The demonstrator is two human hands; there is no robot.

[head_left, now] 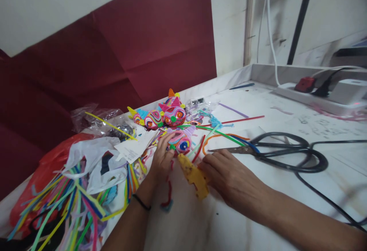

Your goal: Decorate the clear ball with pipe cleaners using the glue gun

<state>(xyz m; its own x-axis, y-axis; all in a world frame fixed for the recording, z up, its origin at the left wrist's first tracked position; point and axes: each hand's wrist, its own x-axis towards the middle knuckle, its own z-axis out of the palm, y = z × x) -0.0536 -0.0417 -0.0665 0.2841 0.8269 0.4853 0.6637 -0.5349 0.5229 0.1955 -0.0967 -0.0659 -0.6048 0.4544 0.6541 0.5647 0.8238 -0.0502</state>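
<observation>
Fingers and thumb of the left hand (161, 159) grip one side of a striped, eared head (181, 144) on the worktop (229, 230); a yellow piece (194, 175), long axis slanting from the head's base toward the camera, sits between hands, nearer the right hand (228, 172), whose curled fingertips are hidden, leaving any pinch uncertain.

I can read no words, numbers or brands from where I am. The nearest thing to text is on the white card (134, 146) lying beside my left hand (163, 151): a few lines of fine, greyish print, too small and blurred for me to make out. Farther right, faint dark marks (314, 124) speckle the counter (258, 102) in front of the white power strip (318, 104); I can't tell whether they are writing.
</observation>
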